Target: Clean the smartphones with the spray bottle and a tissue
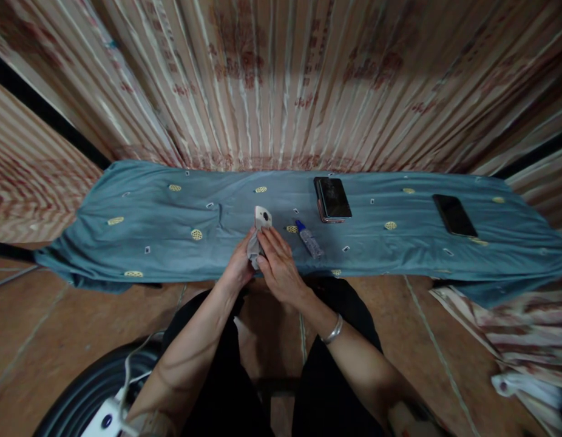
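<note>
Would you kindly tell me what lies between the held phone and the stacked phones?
In the head view, a small blue-capped bottle lies between the held phone and the stacked phones.

Teal cloth, yellow oval motifs

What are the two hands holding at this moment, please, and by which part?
A phone, back side up, gripped at its lower end by both the left hand and the right hand, with a grey cloth between them.

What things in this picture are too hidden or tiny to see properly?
- White phone: lower part hidden by both hands and the cloth, head view.
- Left hand fingers: tucked behind the phone.
- Small bottle: label too small to read.
- Stack of phones: count unclear, top one covers the rest.
- White device: cut off by the bottom edge.
</note>
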`<state>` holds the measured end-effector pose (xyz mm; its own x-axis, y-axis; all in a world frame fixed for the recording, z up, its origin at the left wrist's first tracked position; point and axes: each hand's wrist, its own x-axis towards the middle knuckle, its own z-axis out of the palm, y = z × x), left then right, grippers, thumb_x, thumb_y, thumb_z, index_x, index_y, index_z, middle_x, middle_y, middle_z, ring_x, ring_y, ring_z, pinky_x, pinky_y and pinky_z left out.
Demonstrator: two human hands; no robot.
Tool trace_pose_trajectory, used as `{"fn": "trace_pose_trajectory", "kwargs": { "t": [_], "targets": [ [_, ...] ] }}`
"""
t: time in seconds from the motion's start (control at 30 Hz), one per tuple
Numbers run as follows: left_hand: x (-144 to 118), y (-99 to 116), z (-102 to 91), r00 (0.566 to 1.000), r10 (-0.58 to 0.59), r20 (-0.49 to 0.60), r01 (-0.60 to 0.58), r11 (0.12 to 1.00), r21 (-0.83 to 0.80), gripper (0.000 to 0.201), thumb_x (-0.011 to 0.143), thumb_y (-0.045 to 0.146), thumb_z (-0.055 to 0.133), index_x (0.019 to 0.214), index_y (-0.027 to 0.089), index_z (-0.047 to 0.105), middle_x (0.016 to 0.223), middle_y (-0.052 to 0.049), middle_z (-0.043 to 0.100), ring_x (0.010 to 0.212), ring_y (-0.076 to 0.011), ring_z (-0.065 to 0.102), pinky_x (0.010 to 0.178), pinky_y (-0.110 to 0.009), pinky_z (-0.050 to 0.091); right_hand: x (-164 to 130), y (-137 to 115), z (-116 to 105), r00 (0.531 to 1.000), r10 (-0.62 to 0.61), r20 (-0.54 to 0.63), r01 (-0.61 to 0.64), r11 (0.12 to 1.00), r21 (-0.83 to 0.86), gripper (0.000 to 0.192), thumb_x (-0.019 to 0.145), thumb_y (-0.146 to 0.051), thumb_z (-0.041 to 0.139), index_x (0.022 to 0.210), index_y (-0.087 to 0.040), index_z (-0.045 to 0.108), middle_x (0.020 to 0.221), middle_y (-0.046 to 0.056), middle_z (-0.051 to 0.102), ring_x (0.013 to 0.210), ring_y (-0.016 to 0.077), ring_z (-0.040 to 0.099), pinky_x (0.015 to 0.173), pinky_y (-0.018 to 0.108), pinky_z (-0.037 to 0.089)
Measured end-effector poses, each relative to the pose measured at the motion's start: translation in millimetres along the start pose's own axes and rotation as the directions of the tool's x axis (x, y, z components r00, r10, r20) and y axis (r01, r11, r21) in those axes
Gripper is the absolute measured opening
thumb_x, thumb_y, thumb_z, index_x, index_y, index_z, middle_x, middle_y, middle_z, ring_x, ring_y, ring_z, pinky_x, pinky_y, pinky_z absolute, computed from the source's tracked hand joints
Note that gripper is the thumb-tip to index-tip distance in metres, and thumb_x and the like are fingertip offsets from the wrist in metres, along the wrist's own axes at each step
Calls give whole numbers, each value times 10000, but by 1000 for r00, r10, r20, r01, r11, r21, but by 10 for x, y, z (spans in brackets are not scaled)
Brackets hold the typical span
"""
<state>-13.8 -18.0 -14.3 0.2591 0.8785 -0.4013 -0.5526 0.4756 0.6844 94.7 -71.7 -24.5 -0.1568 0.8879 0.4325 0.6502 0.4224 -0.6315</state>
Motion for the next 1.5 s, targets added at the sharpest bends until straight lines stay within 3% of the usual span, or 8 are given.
{"fn": "trace_pose_trajectory", "kwargs": {
  "t": [0.1,0.27,0.37,0.63,1.0,1.2,1.37,1.5],
  "targets": [
    [-37,-32,42,999,13,-30,-13,1000,-3,219,840,365,654,875,159,720,859,-56,757,978,-187,703,883,-272,536,40,56,-14,1000,10,-15,-10,1000,-19,547,999,-317,326,1521,-153,344,1567,123,389,1508,235,230,1223,482,248],
    [-119,-120,77,999,-18,27,18,1000,4,190,819,318,690,930,171,737,846,-26,760,829,-150,707,788,-237,538,124,199,-79,996,69,-58,-71,997,-28,536,1000,-308,323,1520,-180,345,1571,103,387,1510,234,224,1222,492,237],
    [-133,-183,60,998,-50,43,48,998,39,243,782,352,733,933,162,741,836,-41,757,832,-176,706,772,-257,534,164,300,-116,991,96,-92,-99,995,-28,531,1006,-327,305,1506,-159,368,1555,118,410,1504,244,240,1217,507,241],
    [-188,-167,102,989,-141,47,137,987,83,224,817,361,691,911,161,730,758,-55,735,742,-210,706,758,-348,581,218,493,-145,975,190,-118,-178,979,100,543,1006,-376,289,1474,-136,420,1506,138,472,1427,219,400,1211,436,288],
    [-174,-69,91,993,-102,51,98,993,64,226,863,336,622,941,142,709,794,-72,746,707,-198,704,760,-352,599,239,521,-56,915,376,-146,-339,914,224,414,966,-293,366,1269,-173,622,1250,126,680,1205,259,615,1074,424,445],
    [-178,-127,111,988,-146,51,141,987,80,222,808,345,702,890,138,710,735,-41,725,606,-147,656,661,-285,579,237,524,-125,937,258,-234,-238,965,109,449,946,-220,371,1353,-187,558,1375,103,613,1293,237,547,1133,441,400],
    [-161,-183,94,991,-115,64,108,989,98,292,727,363,781,889,127,723,739,-34,717,603,-141,633,619,-275,539,231,461,-209,973,67,-222,-68,998,1,510,934,-154,355,1427,-140,484,1418,130,573,1336,227,511,1156,439,393],
    [-161,-201,88,990,-86,113,75,992,102,327,692,366,807,907,129,741,743,-34,724,611,-145,624,638,-276,504,209,398,-227,981,10,-193,-17,999,-36,534,950,-146,333,1475,-162,426,1475,108,519,1404,200,439,1189,434,361]
  ]
}}
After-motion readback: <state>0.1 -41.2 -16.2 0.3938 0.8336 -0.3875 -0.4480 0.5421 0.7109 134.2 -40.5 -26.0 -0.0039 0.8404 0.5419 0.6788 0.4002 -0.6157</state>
